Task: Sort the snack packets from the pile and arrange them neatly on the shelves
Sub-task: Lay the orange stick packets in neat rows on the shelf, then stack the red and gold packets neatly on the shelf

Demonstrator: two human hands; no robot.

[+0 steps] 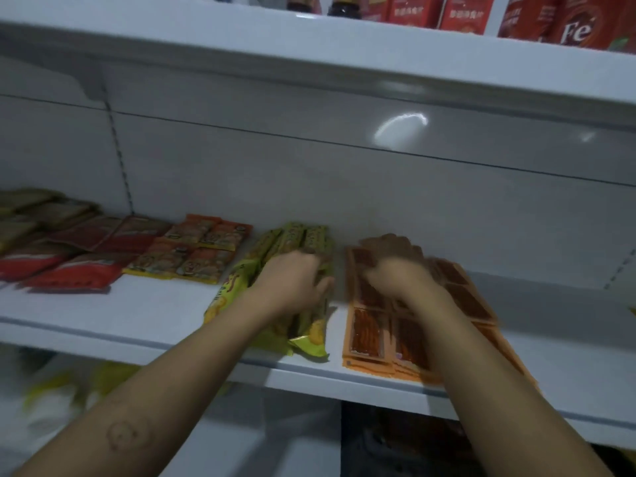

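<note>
The green packets [311, 339] lie stacked on the middle shelf [165, 304], their front ends jutting over its edge. My left hand [292, 280] curls over them, thumb on one side and fingers on the other. Just beside them the orange packets [366, 333] lie in flat rows under my right hand [395, 270], which is too blurred for me to tell whether its fingers pinch or only press. I think a careless shove could tip the overhanging green ends off, or slide the orange rows askew. Further left the shelf holds yellow-orange packets [192, 249] and red packets [69, 266]. The upper shelf [309, 46] carries red boxes [464, 12] and dark bottles [344, 5].
</note>
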